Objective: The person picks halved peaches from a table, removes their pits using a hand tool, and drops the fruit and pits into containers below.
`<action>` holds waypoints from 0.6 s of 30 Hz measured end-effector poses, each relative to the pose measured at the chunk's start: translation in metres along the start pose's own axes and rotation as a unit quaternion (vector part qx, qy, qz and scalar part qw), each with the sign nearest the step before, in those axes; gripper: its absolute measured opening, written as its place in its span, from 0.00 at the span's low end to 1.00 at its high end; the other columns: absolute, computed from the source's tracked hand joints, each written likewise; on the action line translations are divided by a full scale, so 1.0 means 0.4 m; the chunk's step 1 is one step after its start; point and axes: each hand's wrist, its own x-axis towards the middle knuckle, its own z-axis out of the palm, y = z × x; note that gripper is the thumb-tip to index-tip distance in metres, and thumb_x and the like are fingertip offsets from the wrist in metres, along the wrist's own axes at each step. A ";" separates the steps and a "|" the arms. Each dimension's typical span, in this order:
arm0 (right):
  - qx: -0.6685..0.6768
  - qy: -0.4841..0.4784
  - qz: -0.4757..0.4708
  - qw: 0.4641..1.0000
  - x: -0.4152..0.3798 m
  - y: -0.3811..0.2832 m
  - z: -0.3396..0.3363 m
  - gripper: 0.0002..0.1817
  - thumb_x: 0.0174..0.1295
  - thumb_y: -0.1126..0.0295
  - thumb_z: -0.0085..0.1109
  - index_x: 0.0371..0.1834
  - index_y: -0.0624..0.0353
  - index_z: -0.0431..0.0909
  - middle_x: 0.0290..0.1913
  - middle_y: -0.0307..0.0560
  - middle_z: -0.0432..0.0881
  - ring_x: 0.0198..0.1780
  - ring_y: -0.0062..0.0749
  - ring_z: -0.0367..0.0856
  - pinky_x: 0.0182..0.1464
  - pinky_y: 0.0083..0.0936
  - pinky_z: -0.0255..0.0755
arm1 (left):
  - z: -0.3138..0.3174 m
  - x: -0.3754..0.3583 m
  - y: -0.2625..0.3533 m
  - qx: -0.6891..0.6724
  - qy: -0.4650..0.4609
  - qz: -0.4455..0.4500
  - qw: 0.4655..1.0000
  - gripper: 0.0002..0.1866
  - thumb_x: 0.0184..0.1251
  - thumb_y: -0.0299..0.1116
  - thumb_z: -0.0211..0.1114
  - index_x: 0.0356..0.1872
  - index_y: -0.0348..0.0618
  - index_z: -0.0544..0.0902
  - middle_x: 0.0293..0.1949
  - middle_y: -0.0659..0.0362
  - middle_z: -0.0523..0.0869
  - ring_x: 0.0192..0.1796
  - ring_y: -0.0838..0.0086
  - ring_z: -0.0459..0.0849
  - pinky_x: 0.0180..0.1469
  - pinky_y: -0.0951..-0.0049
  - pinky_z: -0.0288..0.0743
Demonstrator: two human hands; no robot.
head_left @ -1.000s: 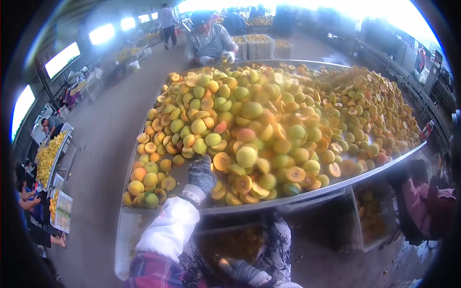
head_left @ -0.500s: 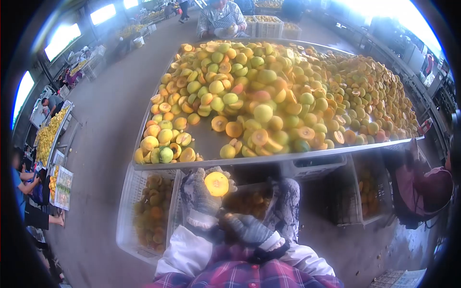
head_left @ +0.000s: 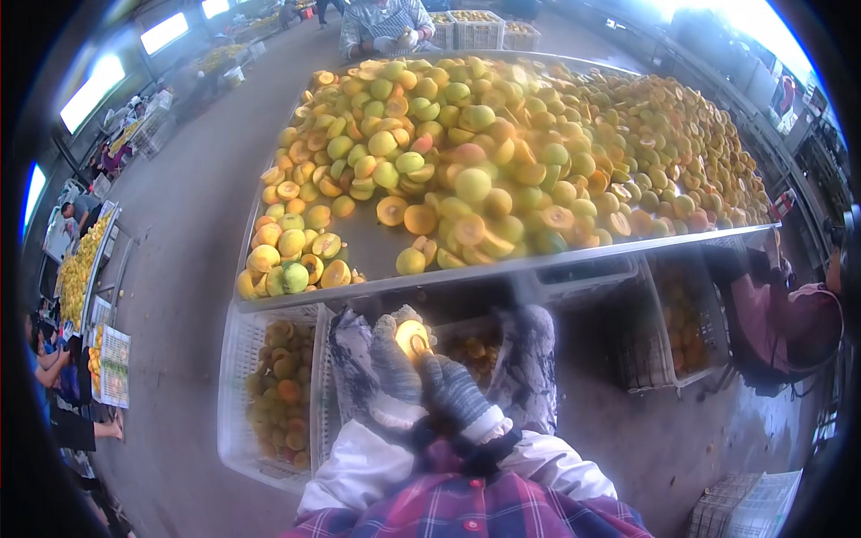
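Note:
In front of my lap, my left hand point(head_left: 395, 363), in a pale knitted glove, is closed round a halved yellow peach point(head_left: 412, 337), its bright cut face turned up. My right hand point(head_left: 456, 387), in a grey glove, has its fingers curled together at the lower edge of that cut face. Whatever those fingers pinch is too small and blurred to make out. Beyond both hands, a metal-edged table point(head_left: 377, 290) bears a large heap of whole-looking and halved peaches point(head_left: 473, 186).
White crates of fruit stand under the table's front edge, at my left point(head_left: 230, 394) and to the right point(head_left: 659, 350). A person point(head_left: 387, 27) works across the table. Another person point(head_left: 780, 323) sits at the right. Stacked crates point(head_left: 746, 504) stand at lower right.
My right hand has risen from below to meet the peach half. My left hand has tilted and shifted slightly right with the peach half. The camera view has shifted a little.

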 end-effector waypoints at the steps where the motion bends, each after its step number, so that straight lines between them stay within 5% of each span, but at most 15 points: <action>1: -0.005 0.008 -0.005 1.000 -0.003 0.001 0.001 0.21 0.53 0.78 0.54 0.52 0.67 0.70 0.36 0.61 0.79 0.35 0.57 0.79 0.37 0.46 0.74 | -0.006 0.001 0.026 -0.059 -0.045 -0.137 0.988 0.09 0.62 0.34 0.64 0.33 0.38 0.83 0.28 0.57 0.82 0.24 0.74 0.78 0.29 0.78 0.73; 2: -0.011 0.018 -0.010 1.000 -0.005 0.003 0.000 0.21 0.53 0.78 0.54 0.53 0.67 0.70 0.37 0.62 0.79 0.35 0.57 0.79 0.38 0.46 0.74 | 0.017 0.002 -0.003 -0.056 -0.048 -0.138 0.988 0.09 0.62 0.34 0.64 0.33 0.38 0.83 0.28 0.57 0.82 0.24 0.74 0.78 0.29 0.78 0.73; 3: -0.011 0.020 -0.007 1.000 -0.006 0.011 0.001 0.21 0.53 0.78 0.54 0.53 0.67 0.70 0.37 0.62 0.79 0.35 0.57 0.79 0.38 0.46 0.74 | 0.054 0.003 -0.059 -0.048 0.085 -0.084 0.992 0.10 0.62 0.35 0.64 0.32 0.38 0.83 0.28 0.57 0.83 0.25 0.74 0.78 0.29 0.78 0.73; 9: 0.051 -0.179 0.190 0.964 0.034 -0.012 -0.089 0.17 0.64 0.74 0.49 0.56 0.63 0.73 0.39 0.57 0.83 0.43 0.52 0.81 0.45 0.42 0.74 | -0.024 0.067 -0.105 -0.008 0.031 -0.132 0.991 0.17 0.68 0.43 0.59 0.33 0.37 0.84 0.27 0.58 0.85 0.30 0.72 0.81 0.36 0.74 0.76; 10: 0.124 -0.190 0.184 0.956 0.040 -0.023 -0.134 0.16 0.67 0.71 0.48 0.56 0.62 0.75 0.40 0.55 0.84 0.45 0.48 0.82 0.47 0.38 0.74 | -0.062 0.086 -0.098 0.031 -0.166 -0.171 0.971 0.21 0.71 0.46 0.56 0.33 0.36 0.85 0.27 0.58 0.86 0.32 0.71 0.82 0.38 0.72 0.77; 11: 0.196 -0.201 0.177 0.943 0.042 -0.018 -0.169 0.15 0.70 0.68 0.47 0.55 0.61 0.76 0.40 0.53 0.84 0.46 0.44 0.82 0.49 0.34 0.74 | -0.073 0.100 -0.088 0.035 -0.165 -0.173 0.970 0.21 0.71 0.46 0.56 0.33 0.36 0.85 0.27 0.58 0.86 0.32 0.71 0.82 0.38 0.72 0.77; 13: 0.386 -0.312 0.217 0.840 0.053 0.033 -0.203 0.18 0.75 0.61 0.43 0.51 0.64 0.79 0.39 0.50 0.85 0.47 0.38 0.82 0.54 0.28 0.73 | -0.052 0.097 -0.022 0.252 -0.372 -0.072 0.891 0.25 0.75 0.47 0.51 0.32 0.36 0.86 0.29 0.54 0.88 0.36 0.70 0.84 0.43 0.70 0.77; 14: 0.293 -0.313 0.173 0.887 0.035 0.079 -0.179 0.19 0.76 0.61 0.42 0.53 0.64 0.78 0.38 0.50 0.85 0.46 0.36 0.82 0.53 0.25 0.74 | -0.041 0.063 0.034 0.305 -0.390 0.016 0.869 0.27 0.77 0.47 0.47 0.30 0.36 0.87 0.32 0.51 0.89 0.36 0.68 0.85 0.45 0.69 0.77; 16: 0.195 -0.313 0.125 0.921 0.021 0.110 -0.154 0.20 0.77 0.61 0.41 0.54 0.64 0.78 0.37 0.50 0.85 0.46 0.34 0.82 0.51 0.23 0.74 | -0.041 0.076 0.018 0.275 -0.398 -0.018 0.875 0.25 0.77 0.46 0.47 0.34 0.35 0.86 0.30 0.51 0.88 0.33 0.68 0.85 0.45 0.68 0.78; 18: 0.427 -0.245 0.239 0.837 0.025 0.097 -0.117 0.19 0.75 0.60 0.46 0.55 0.63 0.77 0.40 0.47 0.84 0.45 0.29 0.82 0.48 0.19 0.75 | -0.032 0.086 -0.052 0.247 -0.403 -0.047 0.880 0.24 0.78 0.44 0.47 0.39 0.34 0.85 0.29 0.51 0.87 0.31 0.68 0.85 0.45 0.68 0.78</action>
